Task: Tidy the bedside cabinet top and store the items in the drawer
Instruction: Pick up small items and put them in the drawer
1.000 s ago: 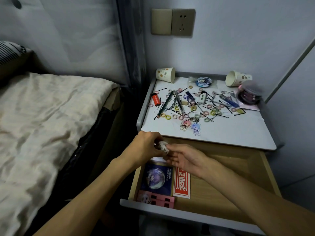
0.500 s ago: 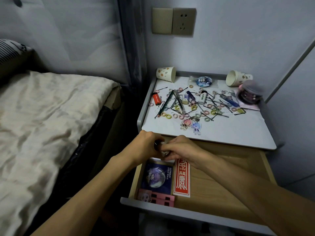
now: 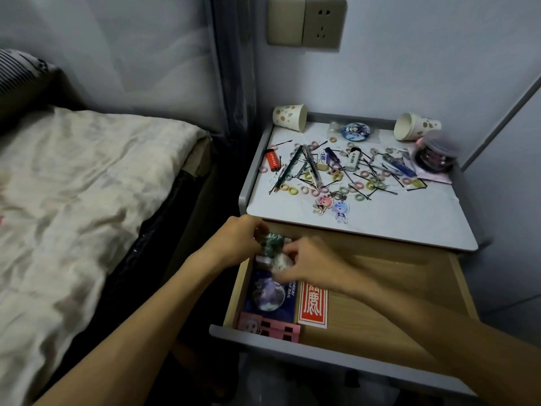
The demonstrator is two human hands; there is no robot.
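Both hands are over the far left corner of the open drawer point(image 3: 409, 271). The left grip point(image 3: 234, 244) curls round a small green thing point(image 3: 273, 244). The right grip point(image 3: 310, 259) pinches a small pale thing point(image 3: 281, 263). Both things are too blurry to name. They look tiny and light, so fingertips are enough, but they could slip. The table point(image 3: 395, 218) behind has lots of little rings point(image 3: 292, 190) on its far part. A bed point(image 3: 87, 171) sits close on the left, so room is tight.
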